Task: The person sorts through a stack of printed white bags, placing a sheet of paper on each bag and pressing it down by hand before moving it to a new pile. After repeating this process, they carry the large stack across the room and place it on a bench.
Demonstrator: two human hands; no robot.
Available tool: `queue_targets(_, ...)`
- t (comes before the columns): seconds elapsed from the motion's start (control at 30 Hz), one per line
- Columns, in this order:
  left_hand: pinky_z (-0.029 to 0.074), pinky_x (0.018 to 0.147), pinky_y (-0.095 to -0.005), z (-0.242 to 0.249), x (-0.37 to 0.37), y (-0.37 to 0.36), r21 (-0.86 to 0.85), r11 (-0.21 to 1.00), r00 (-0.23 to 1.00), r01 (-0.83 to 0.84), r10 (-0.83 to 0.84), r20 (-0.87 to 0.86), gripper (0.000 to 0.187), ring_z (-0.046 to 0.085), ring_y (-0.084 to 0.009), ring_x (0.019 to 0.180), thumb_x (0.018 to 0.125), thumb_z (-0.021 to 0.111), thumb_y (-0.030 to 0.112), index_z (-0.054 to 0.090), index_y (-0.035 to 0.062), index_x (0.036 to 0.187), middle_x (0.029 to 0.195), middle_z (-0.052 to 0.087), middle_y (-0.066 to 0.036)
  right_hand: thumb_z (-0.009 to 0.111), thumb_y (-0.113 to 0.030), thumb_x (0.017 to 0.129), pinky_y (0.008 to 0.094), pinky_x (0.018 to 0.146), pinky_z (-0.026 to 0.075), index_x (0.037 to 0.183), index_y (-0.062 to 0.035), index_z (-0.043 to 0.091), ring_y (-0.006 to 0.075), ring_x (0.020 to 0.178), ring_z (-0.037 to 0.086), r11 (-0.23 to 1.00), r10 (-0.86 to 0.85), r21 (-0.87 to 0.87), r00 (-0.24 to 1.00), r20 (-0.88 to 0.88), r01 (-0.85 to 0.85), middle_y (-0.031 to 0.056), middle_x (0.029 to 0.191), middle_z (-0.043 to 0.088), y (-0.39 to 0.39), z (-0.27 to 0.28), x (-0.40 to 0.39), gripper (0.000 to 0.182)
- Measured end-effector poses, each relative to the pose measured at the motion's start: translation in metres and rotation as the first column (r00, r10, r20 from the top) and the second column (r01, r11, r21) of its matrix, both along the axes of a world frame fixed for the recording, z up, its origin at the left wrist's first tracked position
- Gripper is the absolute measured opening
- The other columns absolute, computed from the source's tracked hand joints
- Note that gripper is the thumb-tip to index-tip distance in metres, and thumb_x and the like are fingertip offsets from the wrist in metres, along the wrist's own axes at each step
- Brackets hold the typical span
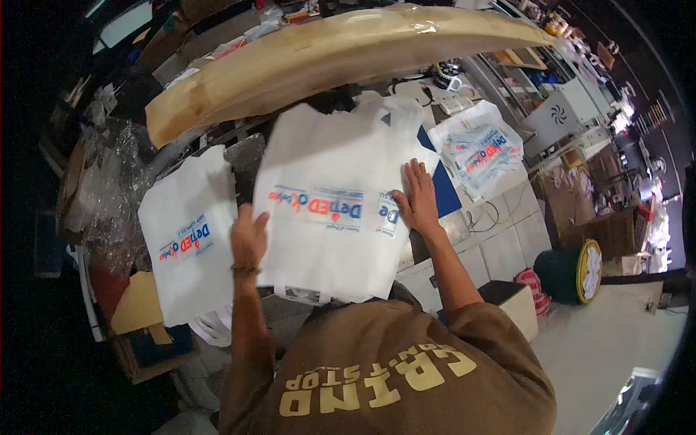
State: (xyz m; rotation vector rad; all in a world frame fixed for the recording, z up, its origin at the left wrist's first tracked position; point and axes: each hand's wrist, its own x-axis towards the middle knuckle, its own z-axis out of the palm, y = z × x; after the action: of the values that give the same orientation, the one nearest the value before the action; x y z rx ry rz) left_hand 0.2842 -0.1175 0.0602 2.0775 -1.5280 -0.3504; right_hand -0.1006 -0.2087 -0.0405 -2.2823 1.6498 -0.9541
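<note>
A large white printed bag [319,156] with blue and red lettering lies spread in front of me. My left hand [249,233] is closed at its left edge, thumb and fingers pinching the material. On the right part of the printing, my right hand [416,197] rests with its fingers stretched out over another white bag [395,243] that partly shows from under the first. To the left, a stack of similar white bags [181,210] shows the same print. At the right lies a further white bag [482,116] with several printed sheets [482,156] on it.
A long padded tan bar [341,54] arches across the work surface at the back. Crumpled clear plastic [119,196] is heaped at the left. A blue board [444,190] sticks out beside the bags. A green bin [565,272] stands on the floor at the right.
</note>
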Motion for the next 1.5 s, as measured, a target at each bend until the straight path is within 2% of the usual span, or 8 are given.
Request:
queue_targets(0.23,0.048,0.090,-0.0359,0.034,0.184,0.125,-0.064,0.965,0.932,-0.255,0.228,-0.281,0.039,0.061,-0.0206,0.098,0.096,0.064,0.020,0.058,-0.0091,0.121,0.106,0.068,-0.015,0.067,-0.041,0.090,0.0557,0.118,0.020,0.145,-0.0055,0.046,0.0425,0.148,0.024,1.000,0.022,-0.008,1.000,0.006,-0.022,0.0226,0.160,0.027,0.000,0.000,0.001,0.069)
queue_targets(0.5,0.051,0.083,-0.0414,-0.045,0.343,0.135,0.087,0.924,0.927,-0.373,0.375,-0.004,0.039,0.066,-0.0412,0.092,0.091,0.068,0.016,0.059,-0.0078,0.119,0.105,0.068,-0.026,0.077,-0.041,0.081,0.0603,0.117,0.018,0.142,-0.0128,0.054,0.0465,0.148,0.022,0.997,0.052,0.052,0.997,-0.060,-0.049,0.0190,0.160,0.030,0.021,0.011,-0.010,0.072)
queue_targets(0.57,0.052,0.086,-0.0421,-0.054,0.324,0.118,-0.367,0.885,0.583,-0.285,0.465,0.666,0.043,0.066,-0.0392,0.097,0.087,0.072,0.017,0.060,-0.0033,0.123,0.107,0.068,-0.024,0.076,-0.045,0.082,0.0629,0.117,0.016,0.143,-0.0139,0.053,0.0459,0.148,0.020,0.999,0.035,0.043,0.998,-0.045,-0.033,0.0170,0.161,0.029,0.029,0.011,-0.014,0.072)
queue_targets(0.67,0.053,0.081,-0.0327,-0.037,0.224,0.045,-0.267,0.941,0.978,-0.207,0.202,-0.047,0.035,0.065,-0.0187,0.095,0.094,0.068,0.019,0.062,0.0007,0.123,0.106,0.069,-0.013,0.069,-0.052,0.084,0.0629,0.116,0.016,0.143,-0.0159,0.054,0.0455,0.148,0.021,0.998,0.033,0.061,0.999,-0.035,-0.031,0.0138,0.162,0.028,0.032,0.006,-0.015,0.071)
queue_targets(0.77,0.053,0.083,-0.0315,-0.019,0.047,-0.026,-0.048,0.986,0.945,0.161,-0.168,-0.279,0.030,0.066,-0.0181,0.094,0.090,0.073,0.013,0.067,0.0015,0.116,0.107,0.069,-0.009,0.067,-0.051,0.087,0.0625,0.117,0.016,0.144,-0.0174,0.053,0.0434,0.148,0.022,0.995,0.013,0.101,0.997,-0.080,-0.005,0.0124,0.162,0.027,0.032,0.011,-0.013,0.068)
queue_targets(1.03,0.044,0.100,-0.0430,-0.060,-0.056,-0.118,-0.091,0.830,0.833,0.551,-0.538,0.129,0.059,0.052,-0.0397,0.113,0.076,0.084,0.023,0.061,0.0054,0.127,0.118,0.050,-0.021,0.047,-0.033,0.102,0.0561,0.120,0.013,0.148,-0.0205,0.048,0.0386,0.150,0.021,0.994,0.000,0.106,0.997,-0.077,0.008,0.0108,0.163,0.026,0.033,0.002,-0.017,0.048)
queue_targets(1.33,0.047,0.089,-0.0450,-0.057,-0.057,-0.128,-0.144,0.785,0.788,0.602,-0.613,-0.049,0.019,0.058,-0.0368,0.098,0.078,0.076,0.011,0.063,0.0029,0.089,0.098,0.059,-0.016,0.043,-0.030,0.103,0.0551,0.120,0.013,0.147,-0.0202,0.050,0.0383,0.150,0.022,0.997,0.005,0.081,0.997,-0.076,0.001,0.0105,0.163,0.027,0.032,0.000,-0.017,0.045)
queue_targets(1.5,0.046,0.074,-0.0468,-0.048,-0.089,-0.057,-0.319,0.661,0.729,0.679,-0.557,0.397,0.006,0.058,-0.0336,0.083,0.078,0.066,0.006,0.061,0.0040,0.076,0.082,0.059,-0.011,0.044,-0.028,0.102,0.0554,0.120,0.015,0.146,-0.0207,0.051,0.0385,0.149,0.023,0.998,-0.007,0.067,0.997,-0.074,0.012,0.0102,0.162,0.029,0.033,0.002,-0.015,0.044)
